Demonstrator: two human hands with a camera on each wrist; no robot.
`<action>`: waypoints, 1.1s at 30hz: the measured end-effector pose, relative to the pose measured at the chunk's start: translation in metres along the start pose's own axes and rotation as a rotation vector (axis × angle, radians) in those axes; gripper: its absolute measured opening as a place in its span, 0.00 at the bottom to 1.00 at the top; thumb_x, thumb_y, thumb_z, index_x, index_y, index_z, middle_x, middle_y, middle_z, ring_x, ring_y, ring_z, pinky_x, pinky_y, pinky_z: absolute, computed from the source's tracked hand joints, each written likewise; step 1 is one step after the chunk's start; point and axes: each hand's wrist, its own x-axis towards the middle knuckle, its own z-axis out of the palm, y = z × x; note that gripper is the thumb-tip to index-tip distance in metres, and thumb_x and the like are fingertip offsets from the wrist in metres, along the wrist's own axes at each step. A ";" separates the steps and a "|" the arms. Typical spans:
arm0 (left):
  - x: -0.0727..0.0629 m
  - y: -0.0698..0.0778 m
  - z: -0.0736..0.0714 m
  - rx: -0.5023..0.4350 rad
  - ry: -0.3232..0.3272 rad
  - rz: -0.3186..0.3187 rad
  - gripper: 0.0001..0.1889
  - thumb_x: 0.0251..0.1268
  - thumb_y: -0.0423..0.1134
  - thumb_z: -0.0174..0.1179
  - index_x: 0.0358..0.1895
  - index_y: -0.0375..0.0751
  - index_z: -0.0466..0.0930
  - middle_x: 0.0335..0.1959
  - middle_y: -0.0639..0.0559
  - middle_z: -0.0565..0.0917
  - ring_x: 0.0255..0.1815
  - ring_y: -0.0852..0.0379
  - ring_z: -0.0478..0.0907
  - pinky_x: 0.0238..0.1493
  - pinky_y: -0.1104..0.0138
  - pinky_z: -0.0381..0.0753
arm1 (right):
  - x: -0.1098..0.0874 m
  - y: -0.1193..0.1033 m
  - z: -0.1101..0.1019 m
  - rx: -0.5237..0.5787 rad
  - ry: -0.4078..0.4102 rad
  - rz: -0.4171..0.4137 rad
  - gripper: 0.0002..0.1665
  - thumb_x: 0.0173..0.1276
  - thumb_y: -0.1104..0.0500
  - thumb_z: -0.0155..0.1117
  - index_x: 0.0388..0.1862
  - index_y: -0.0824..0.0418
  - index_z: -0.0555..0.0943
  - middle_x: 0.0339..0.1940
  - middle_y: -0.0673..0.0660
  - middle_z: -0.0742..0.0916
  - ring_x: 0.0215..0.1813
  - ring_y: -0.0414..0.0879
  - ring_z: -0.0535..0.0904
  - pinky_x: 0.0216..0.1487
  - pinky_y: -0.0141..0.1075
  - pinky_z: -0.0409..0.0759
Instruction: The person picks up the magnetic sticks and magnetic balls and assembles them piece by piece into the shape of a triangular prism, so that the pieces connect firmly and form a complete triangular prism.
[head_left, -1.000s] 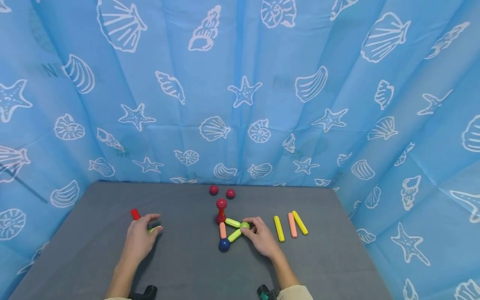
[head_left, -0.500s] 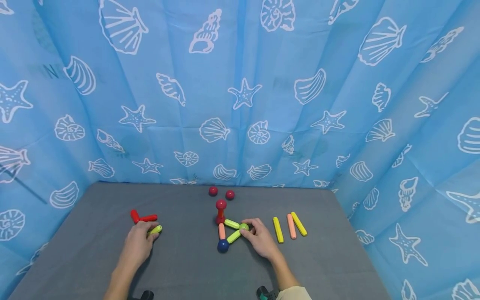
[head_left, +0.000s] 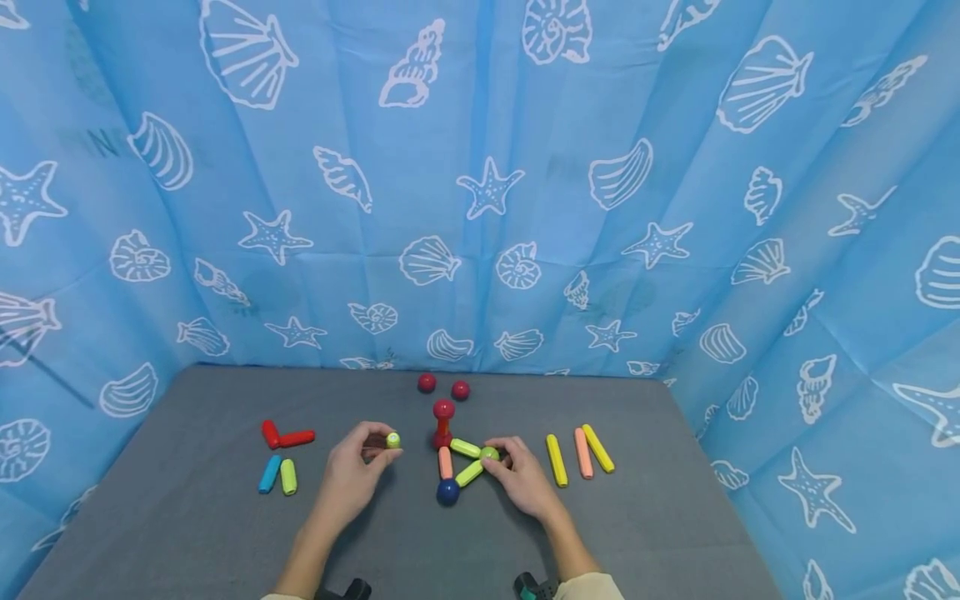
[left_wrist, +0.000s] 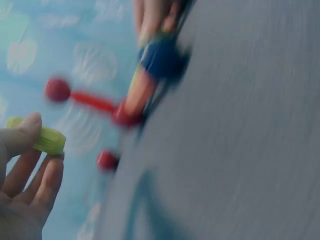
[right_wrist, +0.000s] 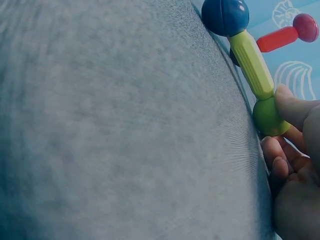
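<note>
Head view, ball-and-rod triangle [head_left: 469, 473] between both hands [head_left: 351, 471] [head_left: 521, 479], touching the right.

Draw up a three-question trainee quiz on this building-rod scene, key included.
1. Multiple choice: what does the left hand pinch? (a) blue rod (b) yellow-green rod (c) salmon rod
2. True or false: the right hand grips the blue ball.
3. Count: in the head view, how many loose red balls lie beyond the upright red rod?

Key: 1. b. 2. False; it holds the green ball. 3. Two.
</note>
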 end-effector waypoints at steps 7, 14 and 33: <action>-0.007 0.020 0.049 -0.098 -0.128 0.040 0.16 0.60 0.36 0.73 0.49 0.49 0.81 0.44 0.56 0.87 0.46 0.60 0.84 0.46 0.72 0.85 | 0.002 -0.001 0.000 -0.010 0.011 -0.006 0.22 0.76 0.45 0.62 0.62 0.53 0.80 0.46 0.53 0.79 0.39 0.41 0.72 0.36 0.29 0.69; -0.012 0.019 0.063 -0.140 -0.206 0.073 0.17 0.59 0.36 0.73 0.51 0.44 0.81 0.44 0.55 0.87 0.43 0.62 0.85 0.43 0.75 0.84 | 0.002 -0.003 -0.001 -0.012 0.021 -0.006 0.22 0.76 0.44 0.62 0.61 0.53 0.81 0.45 0.52 0.79 0.37 0.40 0.72 0.36 0.29 0.70; 0.088 -0.012 0.035 -0.047 0.011 0.020 0.19 0.67 0.45 0.69 0.57 0.42 0.81 0.52 0.48 0.87 0.48 0.52 0.85 0.48 0.59 0.86 | 0.001 -0.001 -0.001 0.007 0.050 0.015 0.23 0.77 0.45 0.60 0.63 0.55 0.80 0.50 0.54 0.80 0.39 0.40 0.73 0.38 0.29 0.71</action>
